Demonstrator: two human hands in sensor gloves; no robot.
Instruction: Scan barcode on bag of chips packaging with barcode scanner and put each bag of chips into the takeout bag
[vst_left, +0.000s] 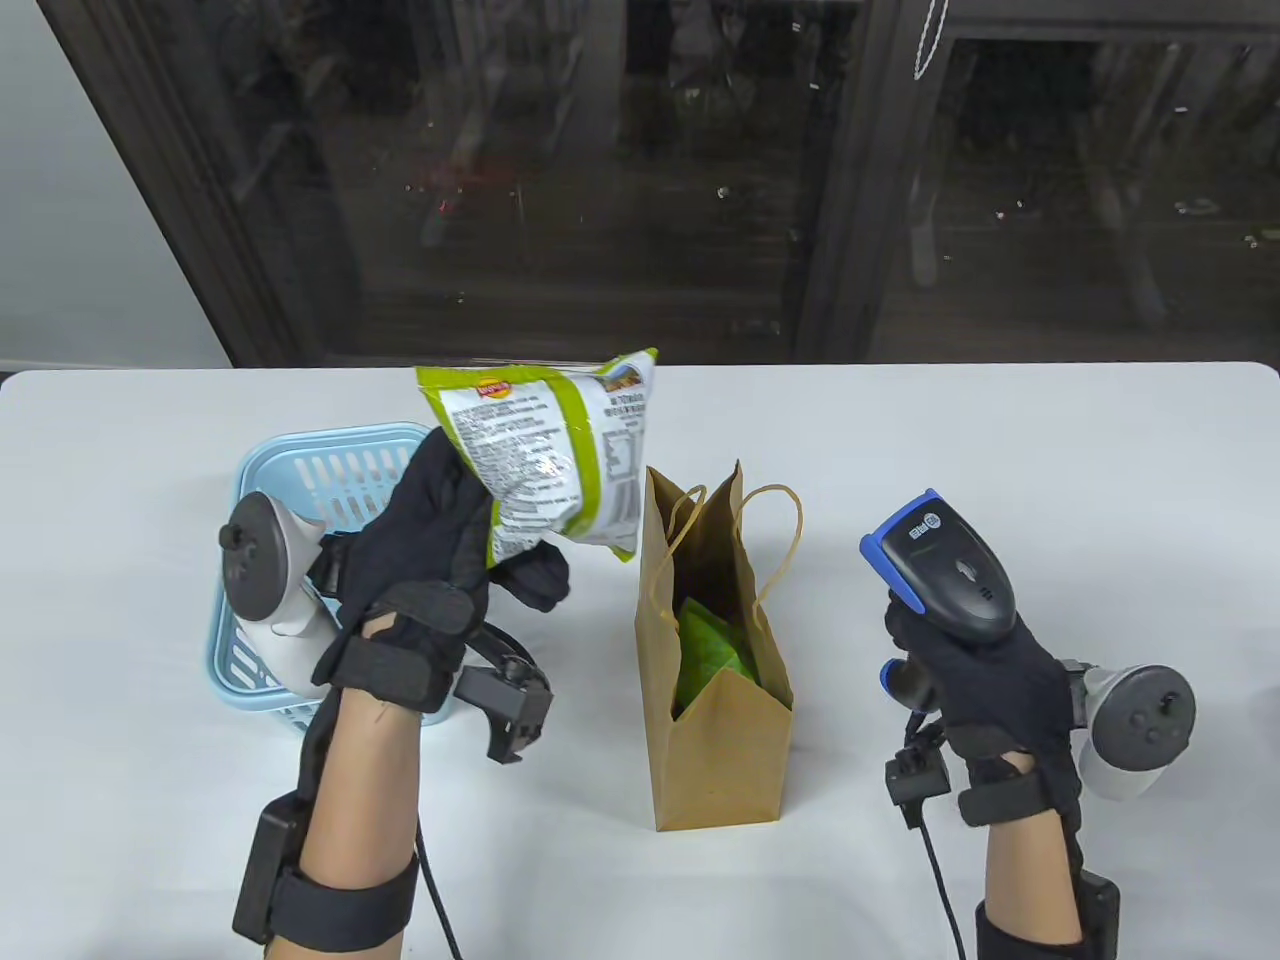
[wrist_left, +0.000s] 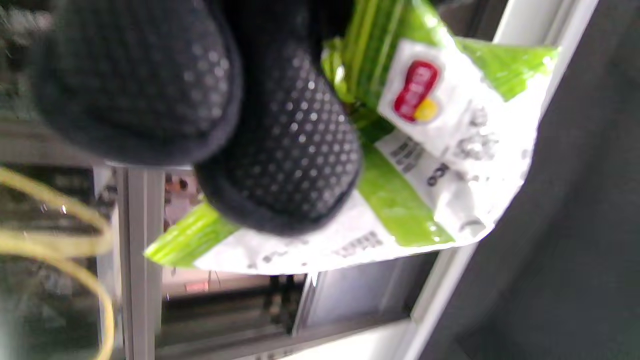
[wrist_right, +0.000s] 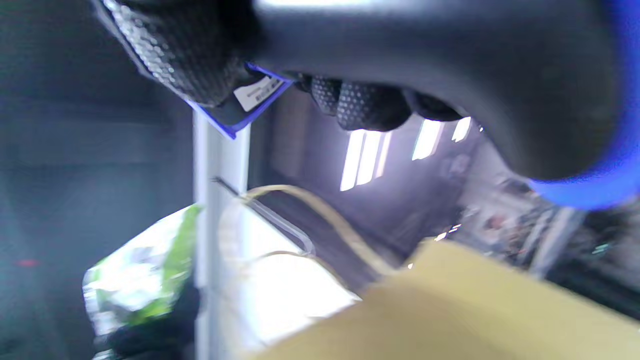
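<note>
My left hand (vst_left: 470, 545) grips a green and white bag of chips (vst_left: 555, 455) by its lower edge and holds it in the air, printed back side toward the camera, just left of the takeout bag. In the left wrist view my gloved fingers (wrist_left: 280, 150) press on the chips bag (wrist_left: 440, 150). My right hand (vst_left: 960, 660) grips the handle of a black and blue barcode scanner (vst_left: 945, 565), its head turned toward the left. The brown paper takeout bag (vst_left: 715, 700) stands open between my hands with another green chips bag (vst_left: 715, 655) inside.
A light blue plastic basket (vst_left: 330, 465) sits at the left behind my left hand. The scanner's cable (vst_left: 940, 880) runs down toward the bottom edge. Dark windows stand behind the white table (vst_left: 1050, 450). The takeout bag's twine handles (vst_left: 790, 500) stick up.
</note>
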